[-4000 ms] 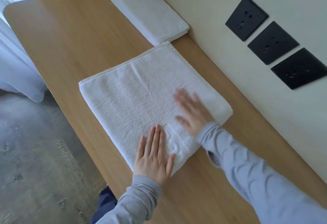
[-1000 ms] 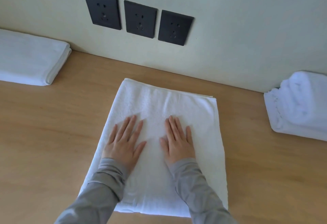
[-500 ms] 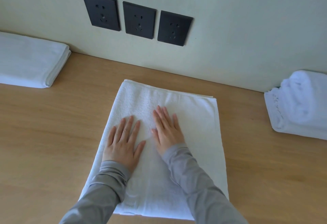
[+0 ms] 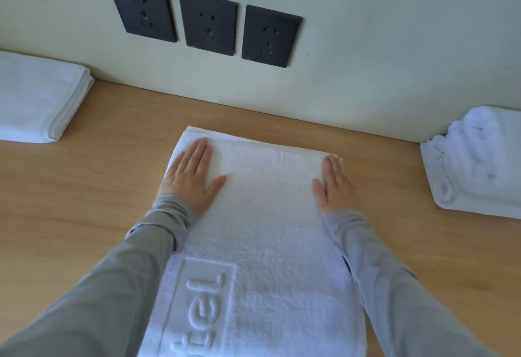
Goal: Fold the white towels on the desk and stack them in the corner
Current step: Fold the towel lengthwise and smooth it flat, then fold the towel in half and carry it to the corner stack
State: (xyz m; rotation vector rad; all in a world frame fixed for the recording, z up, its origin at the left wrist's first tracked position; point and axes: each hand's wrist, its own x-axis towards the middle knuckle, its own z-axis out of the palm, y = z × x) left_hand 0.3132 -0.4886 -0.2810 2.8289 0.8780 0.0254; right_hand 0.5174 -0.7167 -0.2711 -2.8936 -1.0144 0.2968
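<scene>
So the towel (image 4: 259, 215) being worked on is laid flat mid-desk (image 4: 98, 176), its far edge just short of the wall (image 4: 366, 46). The left hand (image 4: 191, 176) and right hand (image 4: 335, 184) are both pressed flat on it with fingers straight and nothing gripped, one near each far corner.

For this smoothing step, pressure is probably best spread through the whole palm and swept outward, so creases get pushed off the edges rather than bunched up. The far corners should be squared before another fold is made, otherwise a lopsided stack is likely. A folded towel (image 4: 36, 100) is parked at the left against the wall, and a looser bundle (image 4: 479, 165) is sat off to the right.
</scene>
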